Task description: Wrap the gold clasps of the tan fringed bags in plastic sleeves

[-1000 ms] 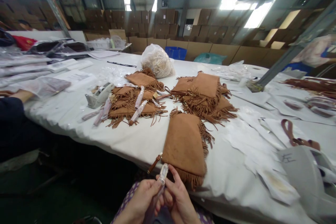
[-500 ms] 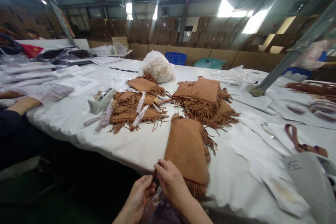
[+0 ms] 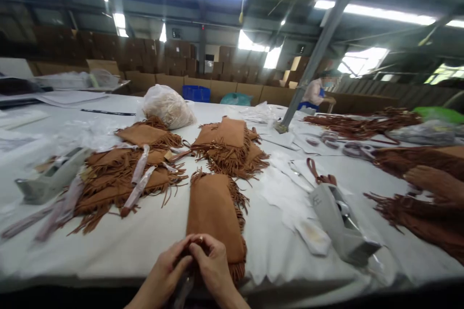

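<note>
The tan suede pouch with brown fringe (image 3: 212, 207) lies flat at the bench's (image 3: 145, 246) near edge, apparently so its corner stays within reach. Over that corner the left hand (image 3: 163, 266) and right hand (image 3: 216, 266) meet, fingers curled close together; what they clamp is hidden. Clear plastic (image 3: 184, 288) shows beneath. Farther back, a translucent plastic sack (image 3: 167, 106) bulges with pale, crumpled material, its film probably keeping that loose filling gathered.
</note>
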Demonstrator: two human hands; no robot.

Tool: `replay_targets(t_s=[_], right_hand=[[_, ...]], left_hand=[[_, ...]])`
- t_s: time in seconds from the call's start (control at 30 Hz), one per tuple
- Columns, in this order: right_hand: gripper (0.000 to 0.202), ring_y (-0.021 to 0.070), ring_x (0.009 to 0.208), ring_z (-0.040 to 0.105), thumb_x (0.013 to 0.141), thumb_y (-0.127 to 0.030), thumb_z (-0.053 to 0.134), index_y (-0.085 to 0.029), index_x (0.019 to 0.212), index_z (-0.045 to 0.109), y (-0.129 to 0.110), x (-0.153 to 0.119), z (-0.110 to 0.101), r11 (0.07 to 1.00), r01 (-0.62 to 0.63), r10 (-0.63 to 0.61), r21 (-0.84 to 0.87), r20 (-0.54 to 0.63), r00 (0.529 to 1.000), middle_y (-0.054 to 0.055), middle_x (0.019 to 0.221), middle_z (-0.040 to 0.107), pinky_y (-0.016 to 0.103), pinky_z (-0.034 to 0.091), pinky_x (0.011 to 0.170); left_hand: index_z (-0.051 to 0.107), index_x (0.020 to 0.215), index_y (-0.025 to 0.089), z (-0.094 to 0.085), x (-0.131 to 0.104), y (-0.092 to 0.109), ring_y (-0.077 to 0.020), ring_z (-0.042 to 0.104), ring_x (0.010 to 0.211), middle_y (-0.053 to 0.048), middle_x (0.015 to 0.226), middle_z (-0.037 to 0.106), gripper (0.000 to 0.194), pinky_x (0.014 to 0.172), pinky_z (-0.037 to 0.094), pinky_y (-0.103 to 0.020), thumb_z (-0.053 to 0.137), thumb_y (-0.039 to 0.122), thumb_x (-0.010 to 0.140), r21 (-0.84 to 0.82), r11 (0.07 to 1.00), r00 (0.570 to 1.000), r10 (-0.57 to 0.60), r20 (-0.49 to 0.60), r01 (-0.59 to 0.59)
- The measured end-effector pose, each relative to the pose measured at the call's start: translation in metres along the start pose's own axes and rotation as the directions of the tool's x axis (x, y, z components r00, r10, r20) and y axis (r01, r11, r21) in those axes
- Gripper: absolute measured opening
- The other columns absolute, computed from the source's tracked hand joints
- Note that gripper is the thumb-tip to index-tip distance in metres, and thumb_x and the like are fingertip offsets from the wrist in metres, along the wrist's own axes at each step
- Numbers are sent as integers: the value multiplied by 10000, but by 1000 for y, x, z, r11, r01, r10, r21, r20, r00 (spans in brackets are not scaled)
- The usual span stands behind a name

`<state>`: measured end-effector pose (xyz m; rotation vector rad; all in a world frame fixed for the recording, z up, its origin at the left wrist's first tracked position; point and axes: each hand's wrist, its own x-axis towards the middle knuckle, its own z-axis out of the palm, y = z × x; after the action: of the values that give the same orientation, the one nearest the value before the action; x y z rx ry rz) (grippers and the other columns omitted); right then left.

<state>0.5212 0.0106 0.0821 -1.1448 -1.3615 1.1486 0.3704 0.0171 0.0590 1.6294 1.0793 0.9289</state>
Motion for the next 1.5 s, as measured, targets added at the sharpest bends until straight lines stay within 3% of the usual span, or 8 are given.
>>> replay_targets(t_s=[0.17,0.27,0.4,0.6,0.8,1.1,1.33,1.5], right_hand=[[198,194,796,650,897,-275,512,-191,941,686,16,-20,-45,916,125,-162,-381,-67,984,47,862,707,263,497,721],[274,243,956,622,915,-284,471,-184,1103,644,25,-31,-108,614,204,-451,-762,-127,883,102,1014,688,364,481,858],[470,403,1154,473,908,-446,454,-81,1145,629,27,-37,-209,147,-284,-612,-948,-313,727,236,1199,580,558,396,916],[313,453,1215,391,871,-415,542,-162,947,711,33,-41,-274,-186,-458,-392,-869,-362,846,209,1263,546,627,305,925],[266,266,1002,556,943,-269,435,-156,920,675,13,-15,-276,64,-365,-287,-929,-367,885,134,1018,656,381,374,909],[168,256,856,591,764,-52,561,-136,624,598,24,56,-280,381,-413,-59,-827,-467,882,136,750,639,325,403,760],[257,111,460,462,806,-326,574,-176,607,511,25,62,-280,743,-440,133,-504,-533,836,0,553,525,208,331,426],[363,85,369,333,766,-454,599,-199,547,463,37,58,-253,829,-450,214,-332,-555,804,-29,470,460,214,256,361]], left_hand=[[677,1104,309,21,17,-20,-218,640,968,-50,1019,707,280,884,503,-277,515,365,882,120,987,992,100,77,-108],[684,1092,302,28,17,-45,-211,641,990,-34,1058,707,285,904,498,-269,553,394,857,131,985,994,111,-13,-109],[714,1037,264,38,20,-61,-207,654,985,-12,1054,716,337,871,512,-232,600,477,802,121,993,981,32,-192,-9],[729,1019,172,55,28,-47,-192,664,709,-15,737,721,537,655,529,-198,579,612,750,30,980,951,-184,-249,198],[729,1019,183,59,26,-45,-195,634,758,-10,735,693,531,690,492,-202,621,606,716,-72,970,950,-241,-200,231],[651,680,141,43,39,-24,-128,459,575,-4,599,531,480,536,350,-206,514,580,817,-158,965,978,-199,69,208],[667,780,144,41,42,-23,-125,439,575,-4,624,512,460,513,321,-208,523,580,813,-213,946,967,-221,131,245],[672,835,139,40,43,-23,-128,450,594,-13,640,539,446,531,320,-211,528,560,819,-243,938,967,-223,122,247]])
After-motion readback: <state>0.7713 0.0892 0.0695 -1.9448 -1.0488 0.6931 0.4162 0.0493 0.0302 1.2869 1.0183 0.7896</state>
